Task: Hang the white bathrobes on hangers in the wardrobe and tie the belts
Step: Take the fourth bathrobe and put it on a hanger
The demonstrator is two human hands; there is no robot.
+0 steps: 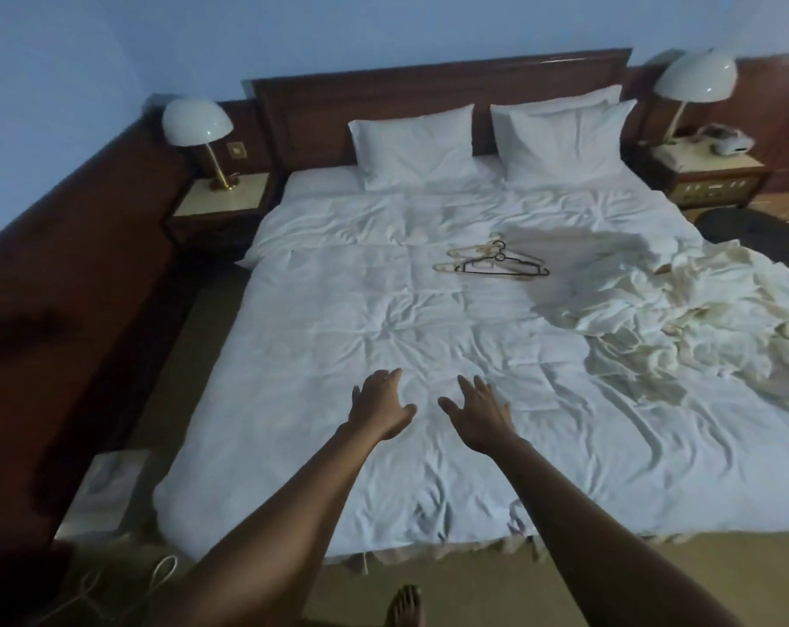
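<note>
Both hands are held out over the foot end of the wide bed covered in a rumpled white duvet (320, 319), the left hand (380, 405) and the right hand (479, 414) side by side with fingers spread and relaxed, palms down, nothing being gripped; whether the duvet is touched cannot be told. A bare foot (404, 606) is seen on the floor below the forearms. Toward the right edge of the bed, a heap of crumpled cream-white bathrobes (682, 319) is spread. Further up, near the middle of the bed, a small pile of thin hangers, beige ones and a black one (492, 262), is laid flat, just left of the bathrobes. At the head edge, two white pillows (415, 147) are propped against the dark wooden headboard (437, 79). A white domed bedside lamp (198, 124) is seen beyond each head corner.
</note>
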